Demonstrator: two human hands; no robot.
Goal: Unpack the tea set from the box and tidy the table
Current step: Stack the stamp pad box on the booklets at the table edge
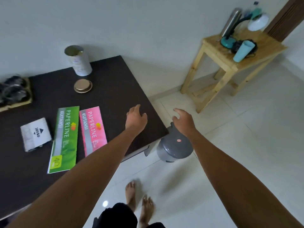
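- At the left edge of the dark table (115, 76): cardboard tray (24, 102) cut off by the frame, holding dark, blurred pieces; what they are cannot be told.
- Toward the near left: white Joyko pack (36, 134), lying flat.
- At the far edge: open white tin canister (80, 61), upright, with its gold lid (83, 86) flat on the table just in front, apart from it.
- Mid-table: green Paperline receipt book (65, 139) and pink Paperline receipt book (93, 129), flat, side by side, nearly touching.
- Over the right corner of the table: left hand (135, 119), palm down, fingers loosely spread, gripping nothing.
- Past the right edge, over the floor: right hand (183, 120), fingers spread, empty, above the grey lidded bin (174, 148) standing by the table's corner.
- On the white tiles below: two bare feet (139, 201).
- In the far right corner of the room: wooden stool (213, 51) carrying a teal desk lamp (228, 41), steel flask (232, 20) and pale blue cup (242, 51).
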